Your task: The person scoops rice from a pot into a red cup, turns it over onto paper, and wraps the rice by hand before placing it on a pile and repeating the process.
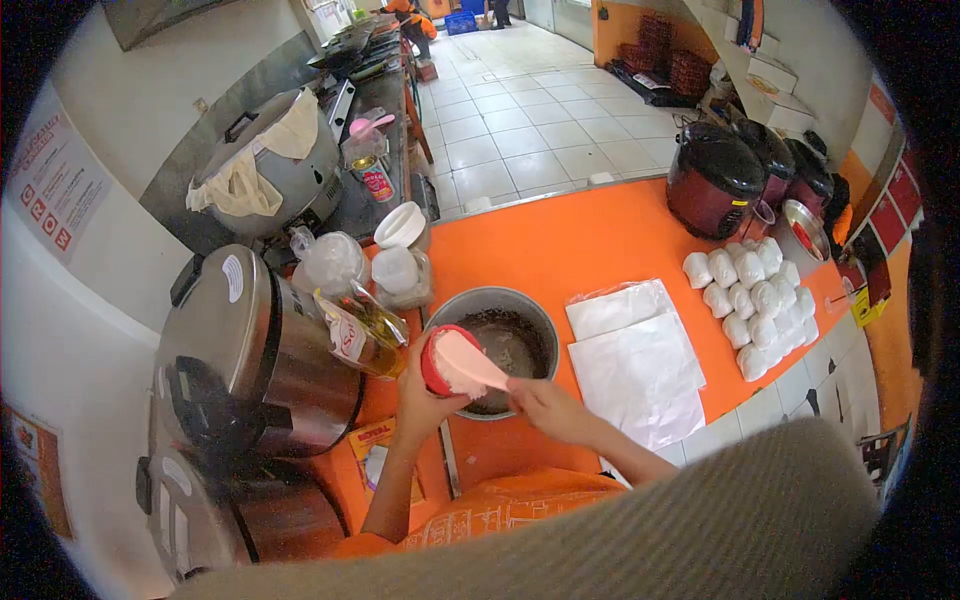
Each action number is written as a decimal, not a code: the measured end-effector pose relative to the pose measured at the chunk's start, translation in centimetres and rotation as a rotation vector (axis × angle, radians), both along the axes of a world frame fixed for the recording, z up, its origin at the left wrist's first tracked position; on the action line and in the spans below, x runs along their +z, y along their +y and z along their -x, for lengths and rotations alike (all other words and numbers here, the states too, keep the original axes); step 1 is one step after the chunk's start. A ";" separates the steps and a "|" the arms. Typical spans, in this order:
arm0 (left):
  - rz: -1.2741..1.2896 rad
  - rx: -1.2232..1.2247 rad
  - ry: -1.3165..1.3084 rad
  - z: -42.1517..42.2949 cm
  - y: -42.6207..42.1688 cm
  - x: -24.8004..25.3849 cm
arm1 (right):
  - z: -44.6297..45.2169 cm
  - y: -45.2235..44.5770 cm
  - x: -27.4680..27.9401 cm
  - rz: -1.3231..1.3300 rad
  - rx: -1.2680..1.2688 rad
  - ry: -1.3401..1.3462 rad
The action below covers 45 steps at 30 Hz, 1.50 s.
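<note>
My left hand (423,402) is wrapped round a small red bowl (437,378), tilted over the left side of a grey metal pot (542,325). White rice (455,380) fills the bowl. My right hand (548,408) grips the handle of a pale pink rice paddle (468,360), whose flat blade lies against the rice. Dark residue coats the inside of the pot. To the right of the pot lie stacked sheets of white paper (638,380). Farther right are several white wrapped bundles (765,298) in rows.
Large steel rice cookers (225,340) stand at the left, beside an oil pouch (350,335) and plastic jars (400,272). Dark red cookers (712,185) and a metal bowl (803,232) occupy the orange table's (530,240) far right. People (408,25) are in the background.
</note>
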<state>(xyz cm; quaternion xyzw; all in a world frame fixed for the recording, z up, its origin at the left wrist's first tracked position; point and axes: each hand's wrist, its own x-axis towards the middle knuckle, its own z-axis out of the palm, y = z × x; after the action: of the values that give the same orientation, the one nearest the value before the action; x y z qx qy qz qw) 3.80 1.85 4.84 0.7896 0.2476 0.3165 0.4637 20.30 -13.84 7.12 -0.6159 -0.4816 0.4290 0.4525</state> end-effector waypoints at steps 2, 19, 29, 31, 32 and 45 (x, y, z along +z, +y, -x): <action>0.113 -0.061 -0.174 -0.1 0.2 -0.8 | -1.1 -0.2 -0.1 0.055 -0.055 0.114; 0.110 -0.004 -0.198 -0.8 -1.2 0.1 | -1.5 -1.0 -2.8 0.145 -0.124 0.547; -0.321 0.110 0.112 -0.6 -1.1 -0.2 | 2.4 0.4 -7.2 -0.094 -0.088 -0.034; -0.269 0.139 0.007 -0.3 -0.2 -2.4 | 2.1 0.5 -2.7 -0.125 -0.070 -0.272; -0.183 0.145 -0.039 -0.2 0.1 -3.6 | 1.2 0.9 -1.1 -0.025 -0.048 -0.439; -0.132 0.379 -0.201 -3.7 4.4 -5.7 | -3.5 10.5 -4.0 0.472 0.198 -1.162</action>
<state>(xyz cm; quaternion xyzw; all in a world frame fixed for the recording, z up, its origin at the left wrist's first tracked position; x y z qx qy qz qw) 7.49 6.24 -0.90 0.7222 0.3227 0.4905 0.3657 23.79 -3.38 3.09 -0.7839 -0.5957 0.1591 -0.0728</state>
